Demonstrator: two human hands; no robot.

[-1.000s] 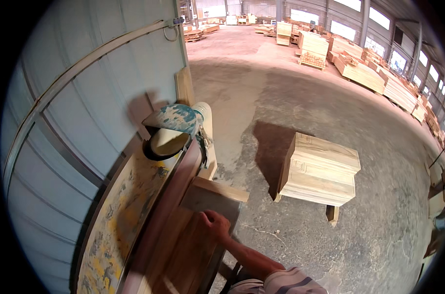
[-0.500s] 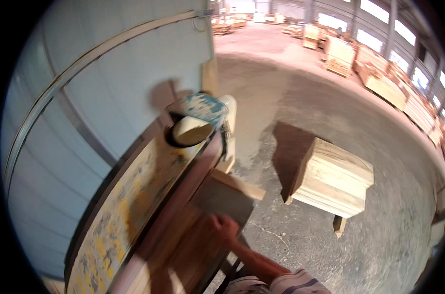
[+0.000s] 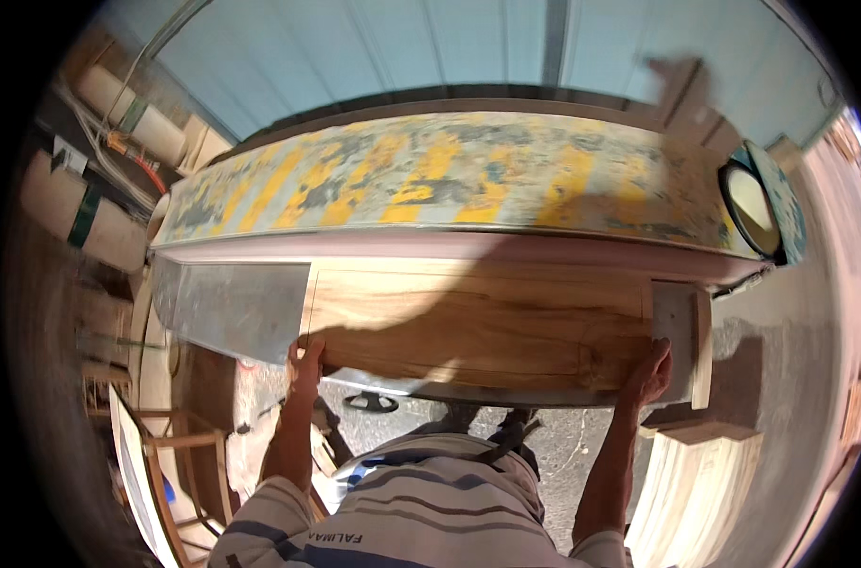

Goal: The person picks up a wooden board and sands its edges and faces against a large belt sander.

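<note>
A rectangular wooden panel (image 3: pixel 487 308) lies flat on the grey metal table (image 3: pixel 227 298) in front of me. Its far long edge is against or very close to a pinkish belt-like strip (image 3: pixel 260 248) along the machine. My left hand (image 3: pixel 305 367) grips the panel's near left corner, fingers bent round the edge. At the near right corner, my right hand (image 3: pixel 649 374) is closed on the panel with its fingers curled. A strong shadow darkens most of the panel's right part.
Behind the strip runs a worn machine top (image 3: pixel 412 180) with yellow stripes. A wooden strip (image 3: pixel 701 348) bounds the table's right end. Stacked boards (image 3: pixel 700 488) stand at lower right, a wooden frame (image 3: pixel 189 440) at lower left. A black handwheel (image 3: pixel 370 402) sits below the table.
My view has swung from the machine's right end and the floor stack to face the table squarely. Both hands now show at the panel's ends; before, only one closed hand was visible over it.
</note>
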